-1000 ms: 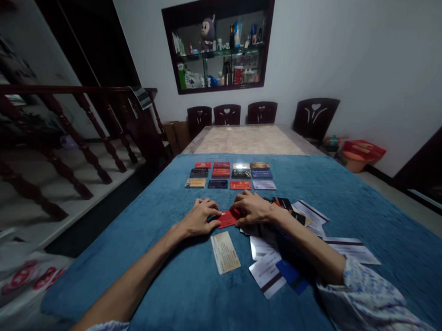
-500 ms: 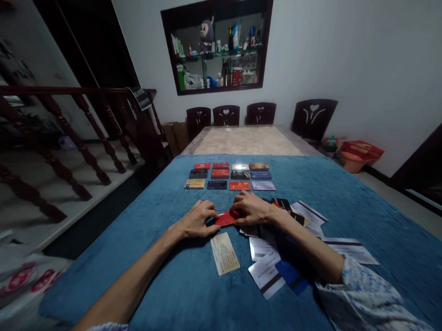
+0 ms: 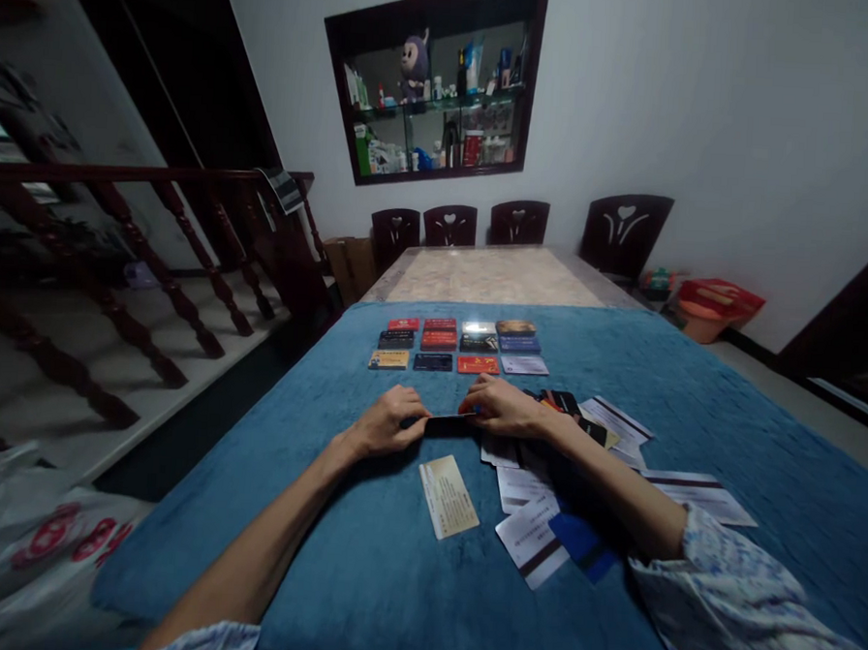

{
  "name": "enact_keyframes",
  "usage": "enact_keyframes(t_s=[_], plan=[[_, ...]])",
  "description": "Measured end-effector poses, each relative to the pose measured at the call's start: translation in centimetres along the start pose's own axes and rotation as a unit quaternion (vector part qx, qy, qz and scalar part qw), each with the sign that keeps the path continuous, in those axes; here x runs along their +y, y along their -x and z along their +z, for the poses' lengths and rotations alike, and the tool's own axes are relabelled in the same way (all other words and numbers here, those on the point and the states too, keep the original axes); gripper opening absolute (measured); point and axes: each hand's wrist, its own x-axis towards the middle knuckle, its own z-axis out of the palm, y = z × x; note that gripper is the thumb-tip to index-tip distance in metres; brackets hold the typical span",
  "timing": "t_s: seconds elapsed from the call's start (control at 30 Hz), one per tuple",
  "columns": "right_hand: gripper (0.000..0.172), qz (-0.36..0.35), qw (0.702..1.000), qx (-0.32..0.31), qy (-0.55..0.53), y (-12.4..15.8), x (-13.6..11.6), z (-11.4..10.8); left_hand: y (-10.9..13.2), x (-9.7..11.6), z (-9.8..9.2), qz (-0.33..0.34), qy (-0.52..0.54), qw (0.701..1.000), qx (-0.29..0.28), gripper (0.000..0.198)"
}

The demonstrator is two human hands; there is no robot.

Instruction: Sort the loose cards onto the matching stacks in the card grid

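Observation:
My left hand (image 3: 389,425) and my right hand (image 3: 500,407) pinch the two ends of one card (image 3: 449,420), held level just above the blue cloth (image 3: 335,553), so I see it edge-on and dark. A beige card (image 3: 448,496) lies face up on the cloth just nearer to me. Under and beside my right forearm sprawls a loose heap of cards (image 3: 542,486), white, blue, black and orange. Farther away, three neat rows of cards (image 3: 459,344) lie side by side on the cloth.
Beyond the cloth the bare marble table top (image 3: 487,273) runs to several dark chairs (image 3: 519,221). A wall cabinet (image 3: 436,83) holds bottles and a toy. A wooden stair railing (image 3: 154,252) stands left, white plastic bags (image 3: 22,546) lie lower left, and a red basket (image 3: 715,303) sits right.
The red card that lay flat between my hands has been lifted off the cloth and tipped level, so only its thin dark edge shows now. Both hands rose slightly with it.

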Motion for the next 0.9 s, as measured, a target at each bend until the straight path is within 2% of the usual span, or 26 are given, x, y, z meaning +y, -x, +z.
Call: enact_keyframes(t_s=[0.3,0.5,0.73,0.9], plan=[[0.018,0.08,0.996,0.027,-0.017,0.1,0.0,0.7,0.4,-1.6,1.5,-0.05,0.066,0.993,0.084,0.026],[0.016,0.098,0.994,0.038,-0.032,0.0,0.1,1.1,0.3,-1.9,2.2,-0.099,0.073,0.984,0.125,0.02],[0.015,0.111,0.992,0.052,-0.035,-0.1,-0.1,1.2,0.2,-2.0,2.4,-0.123,0.097,0.978,0.14,0.017],[0.014,0.099,0.987,0.099,-0.074,-0.2,0.4,1.2,0.3,-1.8,2.4,-0.143,0.111,0.974,0.14,0.015]])
